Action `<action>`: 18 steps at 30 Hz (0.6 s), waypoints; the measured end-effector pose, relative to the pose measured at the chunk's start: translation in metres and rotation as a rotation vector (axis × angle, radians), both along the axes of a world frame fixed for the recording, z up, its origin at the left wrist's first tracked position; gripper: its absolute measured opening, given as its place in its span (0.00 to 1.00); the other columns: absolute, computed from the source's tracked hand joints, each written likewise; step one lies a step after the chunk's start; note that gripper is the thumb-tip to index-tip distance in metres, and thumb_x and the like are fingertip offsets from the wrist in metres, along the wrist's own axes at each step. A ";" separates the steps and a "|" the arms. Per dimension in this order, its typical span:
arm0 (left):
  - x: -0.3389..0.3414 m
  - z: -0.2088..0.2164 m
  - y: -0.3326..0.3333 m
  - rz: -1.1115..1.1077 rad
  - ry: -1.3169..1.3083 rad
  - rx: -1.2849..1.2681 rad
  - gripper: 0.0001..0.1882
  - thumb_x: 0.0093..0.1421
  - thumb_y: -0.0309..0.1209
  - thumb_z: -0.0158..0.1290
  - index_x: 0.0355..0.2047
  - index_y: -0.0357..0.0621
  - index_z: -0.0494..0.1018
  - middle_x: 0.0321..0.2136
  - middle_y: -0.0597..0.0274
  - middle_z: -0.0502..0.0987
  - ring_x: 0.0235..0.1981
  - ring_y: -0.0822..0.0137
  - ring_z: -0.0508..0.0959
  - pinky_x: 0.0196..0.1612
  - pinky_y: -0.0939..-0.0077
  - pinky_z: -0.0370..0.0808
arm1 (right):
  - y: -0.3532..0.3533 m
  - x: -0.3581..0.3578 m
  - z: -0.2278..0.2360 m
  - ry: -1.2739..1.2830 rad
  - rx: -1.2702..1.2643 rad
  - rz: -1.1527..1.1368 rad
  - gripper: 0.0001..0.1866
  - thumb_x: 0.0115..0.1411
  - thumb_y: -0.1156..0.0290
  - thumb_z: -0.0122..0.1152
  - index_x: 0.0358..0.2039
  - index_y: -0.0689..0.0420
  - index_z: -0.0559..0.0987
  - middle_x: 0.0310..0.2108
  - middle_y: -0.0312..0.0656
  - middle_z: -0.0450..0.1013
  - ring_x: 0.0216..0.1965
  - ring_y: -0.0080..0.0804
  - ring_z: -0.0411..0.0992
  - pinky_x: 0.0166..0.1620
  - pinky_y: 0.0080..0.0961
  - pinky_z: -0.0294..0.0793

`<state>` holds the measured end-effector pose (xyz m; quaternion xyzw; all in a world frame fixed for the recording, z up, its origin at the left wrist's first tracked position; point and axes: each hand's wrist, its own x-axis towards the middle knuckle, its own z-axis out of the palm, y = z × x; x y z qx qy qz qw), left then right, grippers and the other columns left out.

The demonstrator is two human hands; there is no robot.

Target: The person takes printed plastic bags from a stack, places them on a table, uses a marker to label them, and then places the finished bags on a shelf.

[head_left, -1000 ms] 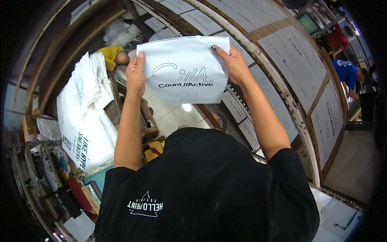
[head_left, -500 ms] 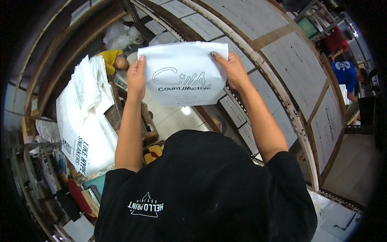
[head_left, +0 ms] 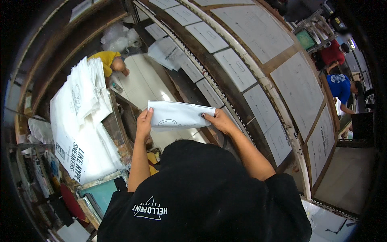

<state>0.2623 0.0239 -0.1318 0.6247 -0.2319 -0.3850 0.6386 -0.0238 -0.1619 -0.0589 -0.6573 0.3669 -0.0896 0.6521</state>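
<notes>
Hanging in mid-air, a printed white bag (head_left: 181,112) was found pinched at both ends by the left hand (head_left: 144,123) and right hand (head_left: 221,122), not yet set down, while similar bags (head_left: 207,36) were already laid flat on the rack (head_left: 282,57) and a pile (head_left: 86,129) was noted leftward.

So both arms are reaching out front, bare from the elbows down. Left forearm (head_left: 139,165) goes nearly straight out, right forearm (head_left: 248,151) angles inward. Left hand (head_left: 144,123) and right hand (head_left: 221,121) are roughly level, well apart, both in a pinch grip. Left thumb (head_left: 150,110) points away, right thumb (head_left: 205,116) points inward, tip kinda dark. Other fingers are mostly hidden.
</notes>
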 end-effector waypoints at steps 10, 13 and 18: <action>0.010 -0.029 0.017 -0.193 -0.004 0.166 0.20 0.72 0.43 0.49 0.39 0.34 0.77 0.29 0.72 0.75 0.31 0.79 0.69 0.36 0.80 0.67 | 0.038 -0.030 -0.071 0.168 0.395 -0.139 0.14 0.63 0.67 0.66 0.46 0.60 0.83 0.38 0.33 0.80 0.37 0.18 0.74 0.43 0.20 0.74; 0.020 -0.025 0.014 -0.256 -0.009 0.178 0.21 0.72 0.43 0.50 0.44 0.34 0.78 0.32 0.69 0.77 0.34 0.78 0.72 0.39 0.80 0.70 | 0.043 -0.029 -0.076 0.202 0.237 -0.107 0.15 0.63 0.66 0.65 0.46 0.61 0.83 0.37 0.33 0.80 0.37 0.20 0.74 0.43 0.21 0.74; 0.021 -0.022 0.001 -0.331 -0.008 0.184 0.21 0.71 0.43 0.50 0.47 0.35 0.78 0.35 0.68 0.79 0.37 0.77 0.74 0.44 0.80 0.71 | 0.050 -0.031 -0.065 0.263 0.068 -0.123 0.17 0.62 0.63 0.65 0.44 0.63 0.83 0.38 0.40 0.81 0.38 0.27 0.76 0.47 0.25 0.74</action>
